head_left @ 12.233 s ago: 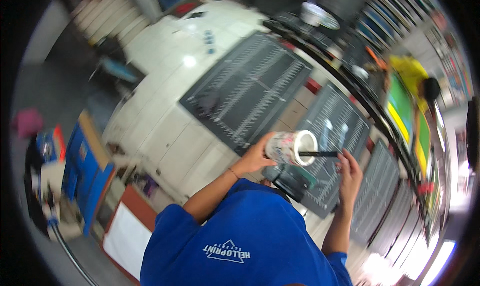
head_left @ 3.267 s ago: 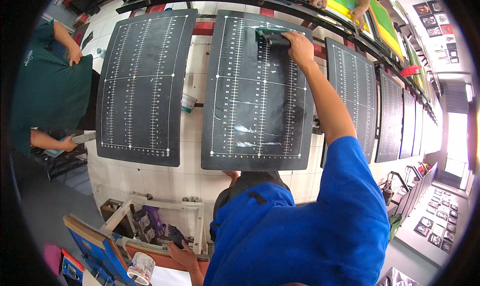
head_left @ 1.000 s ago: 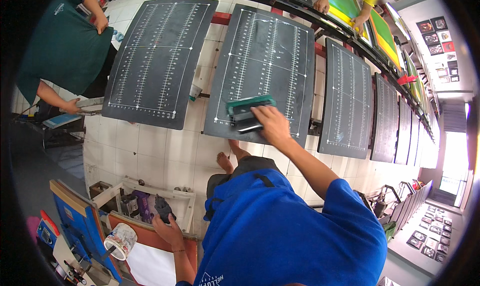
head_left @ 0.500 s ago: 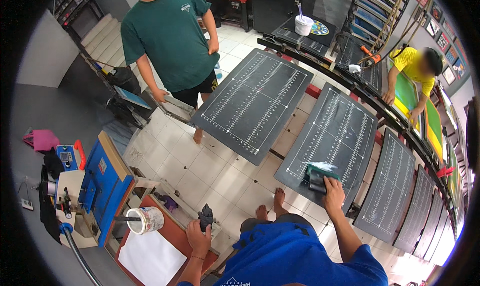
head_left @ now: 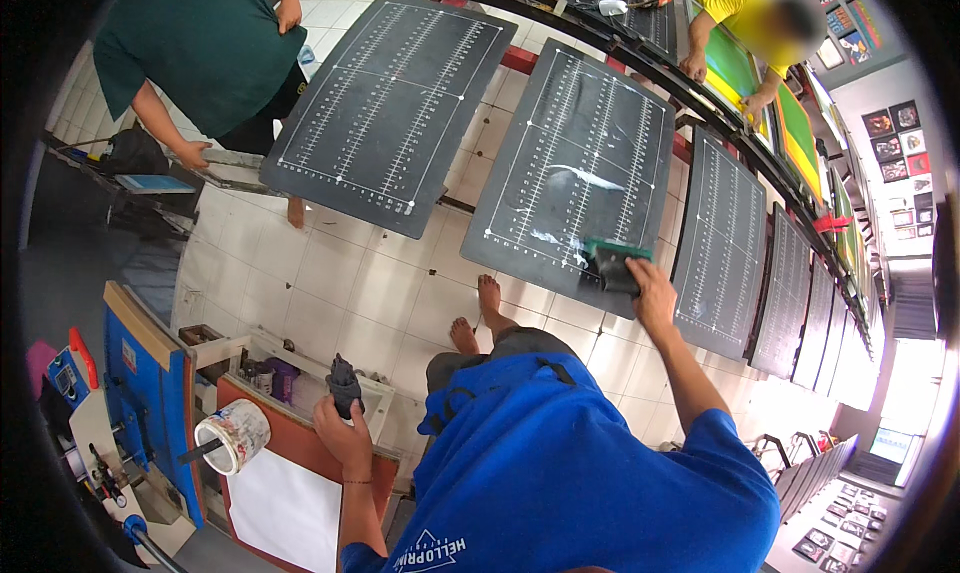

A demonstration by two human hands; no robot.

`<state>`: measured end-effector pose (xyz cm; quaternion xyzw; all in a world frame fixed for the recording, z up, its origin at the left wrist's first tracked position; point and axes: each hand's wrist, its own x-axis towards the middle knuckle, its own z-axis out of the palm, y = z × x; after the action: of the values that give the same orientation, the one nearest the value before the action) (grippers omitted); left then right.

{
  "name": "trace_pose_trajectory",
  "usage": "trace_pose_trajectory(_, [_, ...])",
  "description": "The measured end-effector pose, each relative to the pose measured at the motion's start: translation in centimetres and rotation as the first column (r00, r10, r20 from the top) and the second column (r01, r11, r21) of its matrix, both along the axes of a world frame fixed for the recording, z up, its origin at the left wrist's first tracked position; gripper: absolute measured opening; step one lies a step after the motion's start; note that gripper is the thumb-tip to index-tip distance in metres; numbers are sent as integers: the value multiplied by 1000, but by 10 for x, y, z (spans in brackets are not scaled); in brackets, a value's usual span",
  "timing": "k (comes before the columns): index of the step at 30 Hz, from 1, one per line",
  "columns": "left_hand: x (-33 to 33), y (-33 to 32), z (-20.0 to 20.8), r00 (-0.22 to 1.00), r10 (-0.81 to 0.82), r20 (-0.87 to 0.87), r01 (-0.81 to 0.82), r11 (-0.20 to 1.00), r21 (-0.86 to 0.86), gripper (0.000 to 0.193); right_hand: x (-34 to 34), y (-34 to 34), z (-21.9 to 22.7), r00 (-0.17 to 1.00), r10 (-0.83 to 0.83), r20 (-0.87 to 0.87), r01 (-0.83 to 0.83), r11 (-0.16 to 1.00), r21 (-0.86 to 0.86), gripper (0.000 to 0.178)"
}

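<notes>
A paint-smeared tub (head_left: 232, 435) sits left of the left hand (head_left: 345, 435); a person in green (head_left: 195, 43) stands beyond the neighbouring pallet (head_left: 395, 108). Since half a second ago the view has swung. The right hand (head_left: 652, 291) clamps a green squeegee (head_left: 612, 263) on the black printing pallet (head_left: 580, 173); left fingers (head_left: 335, 413) wrap a dark rag (head_left: 344, 383).

Your right hand (head_left: 652, 291) covers the near end of the green-edged tool (head_left: 610, 263), so you cannot tell how the grip closes on it. Your left hand (head_left: 345, 435) wraps the dark object (head_left: 343, 383); its lower part is hidden and its kind is unclear. Your blue shirt (head_left: 580, 473) hides your legs above the feet. The person in green (head_left: 190, 43) is cut off at the top edge. The far boards (head_left: 830, 323) shrink too small to read.
</notes>
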<state>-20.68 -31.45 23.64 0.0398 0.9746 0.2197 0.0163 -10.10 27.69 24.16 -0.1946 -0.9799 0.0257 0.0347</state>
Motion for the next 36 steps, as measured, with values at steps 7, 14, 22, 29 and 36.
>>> trace_pose_trajectory(7, [-2, -4, 2, 1000, -10, -4, 10, 998, -68, 40, -62, -88, 4, 977, 203, -71, -208, 976, -69, 61])
trace_pose_trajectory(14, [-6, -9, 1, 997, -64, 43, 68, 995, -80, 41, -126, -32, 5, 958, 274, -88, -282, 954, -98, 64])
trace_pose_trajectory(22, [-2, -2, -1, 999, 34, 1, -34, 999, -33, 41, 21, -3, -4, 974, 225, 35, -222, 973, -66, 69])
trace_pose_trajectory(29, [-2, -8, -7, 999, 33, 4, -32, 998, -61, 40, -105, -81, -2, 945, 325, -34, -327, 942, -81, 71])
trace_pose_trajectory(36, [0, -8, -6, 999, 45, 11, -44, 998, -55, 41, -35, -36, 9, 984, 180, 13, -178, 981, -73, 69])
